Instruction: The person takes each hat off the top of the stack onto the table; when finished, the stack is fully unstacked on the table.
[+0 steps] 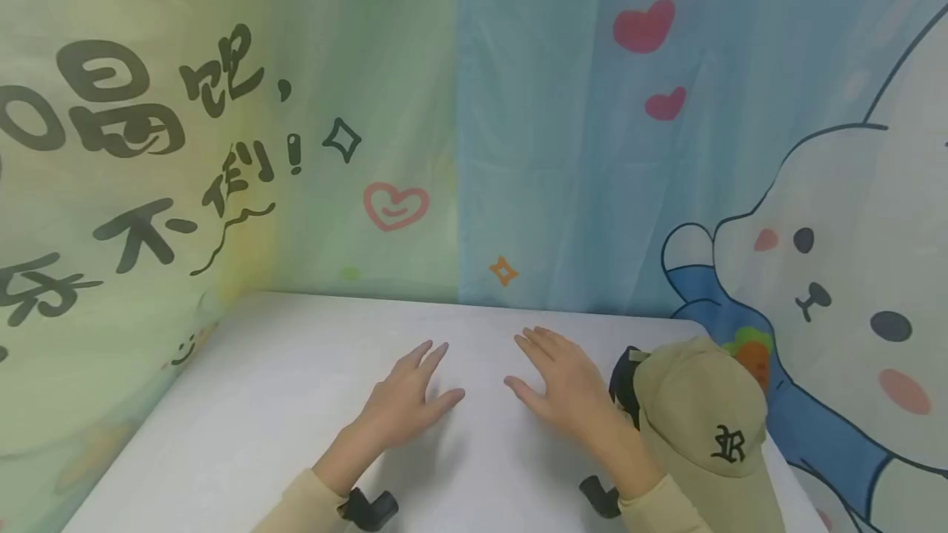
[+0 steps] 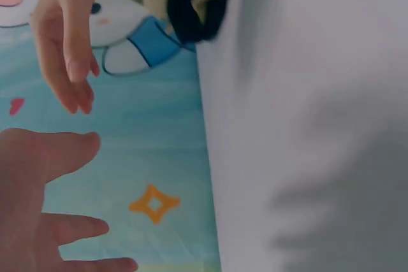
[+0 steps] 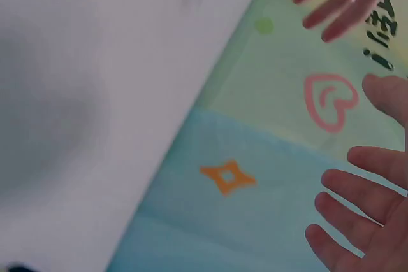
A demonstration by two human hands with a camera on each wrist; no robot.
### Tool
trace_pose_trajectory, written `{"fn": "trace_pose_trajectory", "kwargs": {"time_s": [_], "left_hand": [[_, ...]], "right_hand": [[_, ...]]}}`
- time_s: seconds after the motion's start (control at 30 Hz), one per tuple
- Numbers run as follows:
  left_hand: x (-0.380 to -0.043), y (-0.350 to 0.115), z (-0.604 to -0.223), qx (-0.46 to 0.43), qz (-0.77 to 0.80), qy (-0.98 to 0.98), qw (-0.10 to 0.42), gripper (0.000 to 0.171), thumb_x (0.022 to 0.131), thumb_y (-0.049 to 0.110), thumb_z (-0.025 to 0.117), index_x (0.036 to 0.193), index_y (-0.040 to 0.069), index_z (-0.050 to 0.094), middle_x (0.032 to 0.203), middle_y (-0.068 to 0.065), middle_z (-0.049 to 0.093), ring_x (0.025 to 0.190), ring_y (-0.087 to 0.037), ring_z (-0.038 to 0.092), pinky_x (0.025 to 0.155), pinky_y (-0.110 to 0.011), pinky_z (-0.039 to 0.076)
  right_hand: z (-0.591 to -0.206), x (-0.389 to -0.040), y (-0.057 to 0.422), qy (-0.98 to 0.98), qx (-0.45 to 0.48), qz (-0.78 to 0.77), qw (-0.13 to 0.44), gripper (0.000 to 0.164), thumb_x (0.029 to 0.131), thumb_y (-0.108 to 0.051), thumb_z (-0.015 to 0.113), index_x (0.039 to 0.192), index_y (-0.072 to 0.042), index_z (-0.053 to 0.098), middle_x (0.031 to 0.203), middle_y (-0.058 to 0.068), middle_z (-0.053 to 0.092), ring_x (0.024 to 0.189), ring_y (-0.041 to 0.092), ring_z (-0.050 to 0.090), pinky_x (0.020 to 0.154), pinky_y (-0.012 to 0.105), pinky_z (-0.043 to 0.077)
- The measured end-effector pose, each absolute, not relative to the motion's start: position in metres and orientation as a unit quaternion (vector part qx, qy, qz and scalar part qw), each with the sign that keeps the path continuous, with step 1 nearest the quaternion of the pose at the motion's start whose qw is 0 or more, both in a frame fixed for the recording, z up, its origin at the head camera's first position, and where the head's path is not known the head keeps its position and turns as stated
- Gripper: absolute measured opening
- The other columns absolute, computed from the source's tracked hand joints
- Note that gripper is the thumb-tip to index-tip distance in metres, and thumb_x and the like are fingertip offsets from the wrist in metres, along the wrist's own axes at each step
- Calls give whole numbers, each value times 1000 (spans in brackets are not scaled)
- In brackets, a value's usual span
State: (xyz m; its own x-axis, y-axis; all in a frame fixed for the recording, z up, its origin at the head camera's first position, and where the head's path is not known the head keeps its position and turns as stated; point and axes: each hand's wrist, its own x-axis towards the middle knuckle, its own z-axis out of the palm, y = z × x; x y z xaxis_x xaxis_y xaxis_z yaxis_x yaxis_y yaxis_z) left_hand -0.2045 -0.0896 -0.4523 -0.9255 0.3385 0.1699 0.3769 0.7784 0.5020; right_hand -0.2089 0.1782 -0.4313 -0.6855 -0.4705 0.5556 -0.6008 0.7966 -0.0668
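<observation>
Both hands hover over a white table, fingers extended and holding nothing. In the head view the left hand is left of centre, its thumb pointing toward the other hand. Facing it from the right, the right hand spreads its thumb away from its fingers. A tan baseball cap with a dark letter on its front lies just beyond the right wrist. The left wrist view shows the left hand with the right hand opposite. In the right wrist view, the right hand's fingers are spread apart.
The white table reaches back to a printed curtain with hearts, stars, writing and a cartoon animal. Something black sits against the cap's left side. Dark wrist-worn camera mounts hang beneath the forearms.
</observation>
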Motion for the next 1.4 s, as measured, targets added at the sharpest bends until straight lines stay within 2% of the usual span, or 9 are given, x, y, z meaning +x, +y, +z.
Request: {"fn": "trace_pose_trajectory", "kwargs": {"time_s": [0.2,0.37,0.5,0.67,0.87,0.97,1.13,1.2,1.4], "left_hand": [[-207,-67,-441,-217,-383,-898,3,67,97,49,57,149,10,42,148,-12,45,133,-31,45,104,-51,44],[-208,-42,-437,-229,-464,-854,-43,67,98,46,58,151,12,36,145,-13,47,125,-30,53,96,-39,52],[-208,-20,-438,-232,-497,-834,-66,65,97,47,59,150,17,38,142,-10,51,123,-28,56,94,-38,54],[-204,5,-440,-229,-533,-810,-86,57,97,44,60,146,19,44,135,-6,58,115,-20,61,88,-36,56],[-195,41,-449,-200,-616,-748,-145,45,95,28,67,135,13,55,121,-6,62,99,-15,66,76,-27,59],[-191,58,-456,-175,-658,-709,-184,40,93,19,68,130,9,58,111,-4,63,93,-16,66,74,-28,60],[-181,83,-467,-132,-685,-672,-248,36,90,10,70,124,6,60,100,-4,64,89,-21,67,76,-35,60],[-176,92,-472,-120,-686,-666,-268,35,90,9,69,123,5,61,98,-5,64,88,-23,68,76,-36,60],[-160,118,-494,-100,-673,-663,-312,36,92,11,67,125,1,59,93,-8,67,87,-28,70,76,-42,60]], "right_hand": [[-406,-220,214,-891,281,137,329,47,84,-29,76,117,3,68,116,19,67,110,39,60,92,55,51],[-376,-217,265,-935,196,145,257,46,91,-29,69,123,4,63,122,25,62,115,45,54,92,62,47],[-356,-210,312,-963,123,143,193,52,98,-35,61,130,4,58,129,31,56,119,51,48,93,69,41],[-359,-210,364,-956,116,154,220,45,96,-24,63,123,12,59,118,35,59,105,54,55,86,67,44],[-374,-206,411,-965,86,163,186,36,96,-15,62,121,12,59,106,34,64,87,49,63,68,63,52],[-379,-207,429,-971,75,161,160,32,94,-8,61,118,14,59,105,35,63,81,45,63,61,54,53],[-388,-211,454,-982,66,150,99,29,92,-3,61,110,20,60,103,38,62,82,48,62,63,54,55],[-392,-212,461,-983,68,155,74,29,92,-4,63,109,20,61,103,39,62,91,55,60,71,62,54],[-402,-210,469,-982,68,176,16,40,97,-15,61,114,21,59,109,40,60,102,59,55,79,66,51]]}}
